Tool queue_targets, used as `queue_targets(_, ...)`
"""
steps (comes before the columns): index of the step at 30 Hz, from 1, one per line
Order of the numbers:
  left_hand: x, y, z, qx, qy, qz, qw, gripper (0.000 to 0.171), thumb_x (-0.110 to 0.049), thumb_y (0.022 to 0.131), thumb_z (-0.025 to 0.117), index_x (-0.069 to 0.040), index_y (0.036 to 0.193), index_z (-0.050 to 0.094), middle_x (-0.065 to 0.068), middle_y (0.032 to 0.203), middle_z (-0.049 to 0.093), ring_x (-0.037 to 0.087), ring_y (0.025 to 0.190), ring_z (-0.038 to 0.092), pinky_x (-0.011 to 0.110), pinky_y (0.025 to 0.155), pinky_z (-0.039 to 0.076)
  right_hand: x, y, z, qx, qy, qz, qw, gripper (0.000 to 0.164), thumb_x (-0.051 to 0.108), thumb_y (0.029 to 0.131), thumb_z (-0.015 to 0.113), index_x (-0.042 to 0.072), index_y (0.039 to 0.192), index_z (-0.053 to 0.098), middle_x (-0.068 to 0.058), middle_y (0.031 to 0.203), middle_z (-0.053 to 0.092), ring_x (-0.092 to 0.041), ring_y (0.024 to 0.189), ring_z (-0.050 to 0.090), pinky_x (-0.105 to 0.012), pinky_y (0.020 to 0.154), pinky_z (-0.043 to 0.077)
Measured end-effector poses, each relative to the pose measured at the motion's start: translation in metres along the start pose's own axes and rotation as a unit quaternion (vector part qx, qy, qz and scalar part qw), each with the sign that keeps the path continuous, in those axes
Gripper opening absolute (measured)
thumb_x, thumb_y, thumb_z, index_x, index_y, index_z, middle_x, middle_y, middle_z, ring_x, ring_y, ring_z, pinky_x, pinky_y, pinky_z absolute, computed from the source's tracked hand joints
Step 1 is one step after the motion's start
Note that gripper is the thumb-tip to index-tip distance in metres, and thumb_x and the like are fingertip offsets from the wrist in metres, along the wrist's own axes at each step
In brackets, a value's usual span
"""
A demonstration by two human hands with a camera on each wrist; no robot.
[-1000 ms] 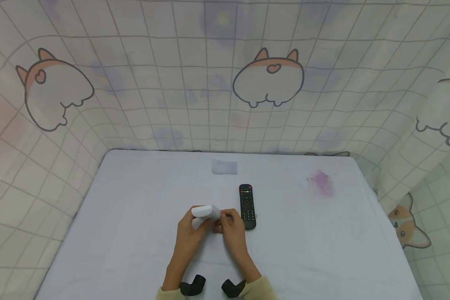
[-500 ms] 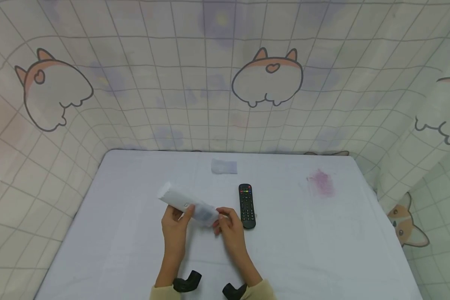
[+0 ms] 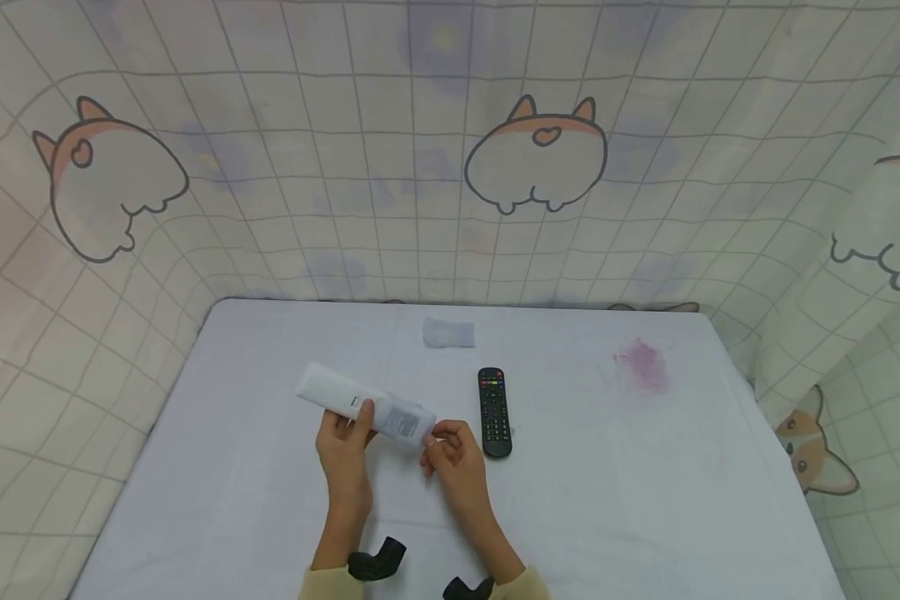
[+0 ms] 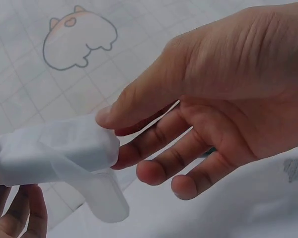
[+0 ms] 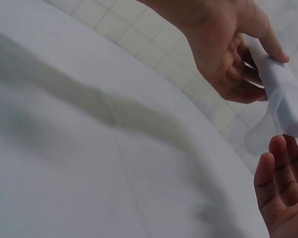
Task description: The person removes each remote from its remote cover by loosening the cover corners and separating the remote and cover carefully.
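A long white pack [image 3: 333, 392] with grey print on its upper face is held above the table, tilted down to the right. My left hand [image 3: 345, 467] grips it near the middle, thumb on top and fingers beneath. At its right end, my right hand [image 3: 457, 467] pinches the edge; in the left wrist view the thumb [image 4: 124, 106] lies above that end and the index finger under it. From the pack's underside hangs a translucent flap [image 4: 107, 198], also visible in the right wrist view. What the pack contains cannot be seen.
A black remote control [image 3: 494, 412] lies just right of my right hand. Farther back is a small pale grey rectangle [image 3: 448, 333]. The white table [image 3: 607, 500] carries a pink stain [image 3: 645, 367]. A grid-patterned curtain [image 3: 390, 183] with dog drawings surrounds the far sides.
The pack, end-on to the head view a second ago, has swung out leftward so its printed face shows. My left hand has moved left with it; the right hand stays at the right end.
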State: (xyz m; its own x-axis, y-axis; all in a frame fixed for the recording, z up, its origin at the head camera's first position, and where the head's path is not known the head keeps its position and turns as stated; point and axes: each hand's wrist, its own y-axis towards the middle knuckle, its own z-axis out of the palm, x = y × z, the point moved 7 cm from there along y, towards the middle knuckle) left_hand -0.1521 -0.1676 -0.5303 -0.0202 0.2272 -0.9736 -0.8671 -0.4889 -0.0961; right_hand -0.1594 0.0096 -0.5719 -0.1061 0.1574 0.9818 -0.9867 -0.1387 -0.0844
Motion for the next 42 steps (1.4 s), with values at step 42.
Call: queue_targets(42,-0.014,0.009,0.003,-0.018,-0.175,0.023,0.9842,0.040,-0.028,0.112,0.046,-0.006,0.145,0.038,0.016,0.133,0.051,0.022,0.111,0.066,0.038,0.101,0.059,0.016,-0.006,-0.011,-0.029,-0.125,-0.007,0.992,0.008,0.014,0.103,0.065,0.006,0.101,0.063,-0.001,0.075,0.057,-0.005,0.066,0.053,-0.017,0.062,0.046)
